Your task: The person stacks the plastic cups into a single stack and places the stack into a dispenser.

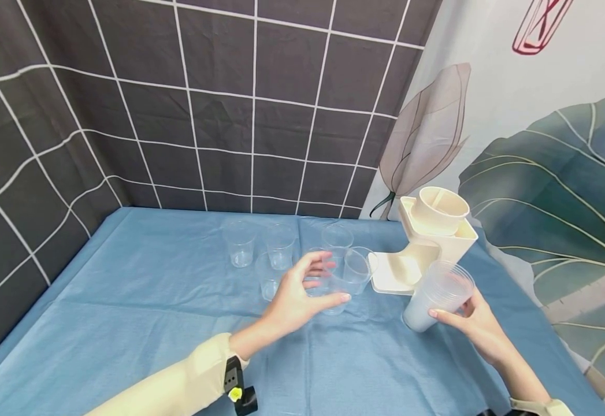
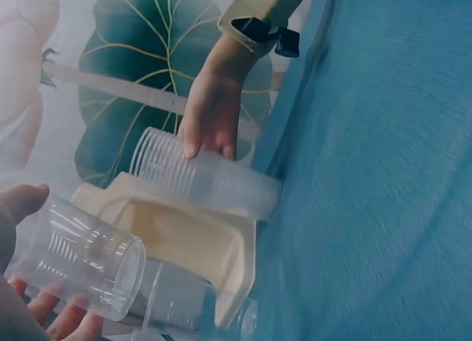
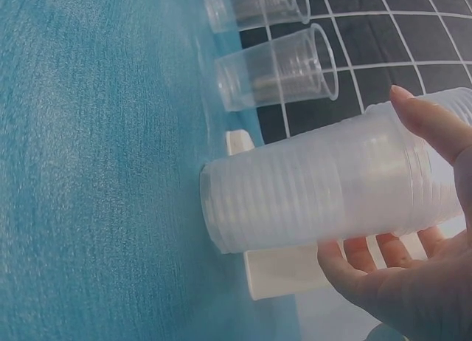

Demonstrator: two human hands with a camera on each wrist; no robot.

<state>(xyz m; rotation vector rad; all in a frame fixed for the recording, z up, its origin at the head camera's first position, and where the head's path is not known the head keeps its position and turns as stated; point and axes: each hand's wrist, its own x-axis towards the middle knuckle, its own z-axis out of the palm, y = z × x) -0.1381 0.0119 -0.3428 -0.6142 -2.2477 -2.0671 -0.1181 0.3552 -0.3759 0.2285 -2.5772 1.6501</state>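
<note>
Stack of cups (image 1: 437,297) leans in the right hand (image 1: 481,332) — fingers clamped round it, likely keeping it together — while the left hand (image 1: 296,290) curls fingers around one cup (image 2: 92,256).

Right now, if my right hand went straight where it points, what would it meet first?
Your right hand, holding the cup stack, would probably meet the cream stand first, though depth is unclear.

I saw a blue tablecloth (image 1: 333,375), a dark white-gridded backdrop (image 1: 224,115) behind it, and a leaf-printed hanging (image 1: 557,190), probably fabric, alongside.
</note>
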